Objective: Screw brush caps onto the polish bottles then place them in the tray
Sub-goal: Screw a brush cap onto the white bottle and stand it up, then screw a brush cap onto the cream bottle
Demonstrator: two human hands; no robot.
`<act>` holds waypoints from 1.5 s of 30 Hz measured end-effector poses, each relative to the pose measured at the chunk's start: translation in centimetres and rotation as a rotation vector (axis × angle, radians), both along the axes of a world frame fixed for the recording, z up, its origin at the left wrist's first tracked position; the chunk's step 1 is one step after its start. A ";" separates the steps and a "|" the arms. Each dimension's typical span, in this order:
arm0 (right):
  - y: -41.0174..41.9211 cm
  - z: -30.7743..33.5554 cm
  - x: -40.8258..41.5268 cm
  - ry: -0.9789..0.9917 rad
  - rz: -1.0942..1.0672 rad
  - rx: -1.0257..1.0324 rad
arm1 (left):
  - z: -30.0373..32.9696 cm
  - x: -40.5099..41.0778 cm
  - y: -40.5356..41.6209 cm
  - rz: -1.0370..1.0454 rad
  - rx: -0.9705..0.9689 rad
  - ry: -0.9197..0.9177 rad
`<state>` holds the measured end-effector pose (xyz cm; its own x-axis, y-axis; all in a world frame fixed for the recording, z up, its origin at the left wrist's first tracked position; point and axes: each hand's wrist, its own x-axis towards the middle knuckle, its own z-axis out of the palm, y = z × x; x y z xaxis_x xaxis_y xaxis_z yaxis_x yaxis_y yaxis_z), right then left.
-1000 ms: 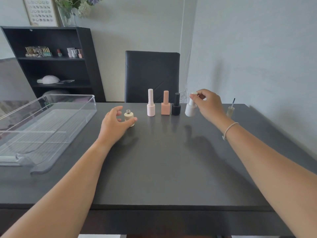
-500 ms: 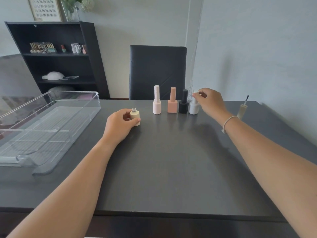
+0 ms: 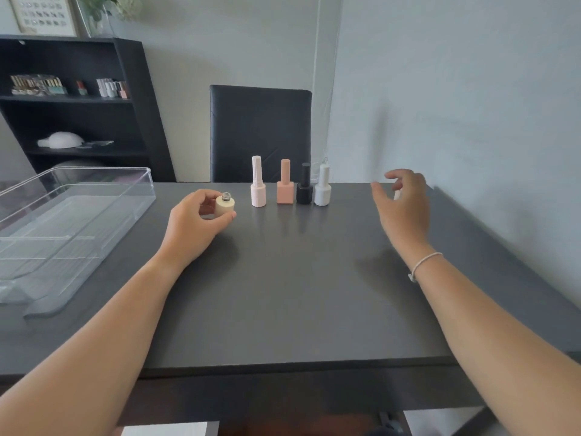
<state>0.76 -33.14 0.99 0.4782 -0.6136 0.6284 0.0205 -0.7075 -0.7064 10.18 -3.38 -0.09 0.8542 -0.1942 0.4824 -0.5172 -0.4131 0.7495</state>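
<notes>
Cream uncapped bottle point(image 3: 225, 206) pinched in our left hand point(image 3: 192, 222); right hand point(image 3: 404, 205) spread, empty.
We risk toppling the capped white bottle point(image 3: 323, 190) nearby while reaching.

cream bottle point(image 3: 225, 206), black bottle point(image 3: 304, 192), clear tray point(image 3: 94, 196).

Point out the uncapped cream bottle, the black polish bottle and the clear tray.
cream bottle point(image 3: 225, 207): head view, on its round body, gripped by the left hand.
black polish bottle point(image 3: 304, 194): head view, on its lower body.
clear tray point(image 3: 150, 187): head view, on its right wall.
</notes>
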 end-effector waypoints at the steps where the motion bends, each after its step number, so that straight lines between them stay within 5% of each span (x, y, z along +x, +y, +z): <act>1: -0.6 -0.1 -0.4 -0.010 -0.054 0.031 | 0.0 -0.2 0.0 -0.003 -0.007 -0.004; 8: -2.9 -1.3 -0.5 0.182 -0.126 0.249 | -0.4 -1.1 -0.4 -0.036 -0.002 -0.030; 18: -2.9 -1.7 0.3 0.242 -0.062 0.195 | -0.5 -1.1 -0.6 -0.034 0.051 -0.068; 31: 7.6 -0.5 -0.2 0.209 0.717 -0.082 | -0.5 -2.1 -1.7 -0.120 0.115 -0.148; 45: 7.4 0.0 -0.5 0.147 0.707 -0.085 | -0.6 -2.4 -2.2 -0.178 0.154 -0.191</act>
<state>0.28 -25.72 0.97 0.8256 -0.0785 0.5588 0.4024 -0.6123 -0.6806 7.82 -5.61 -0.70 0.6966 -0.4163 0.5843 -0.7174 -0.4045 0.5672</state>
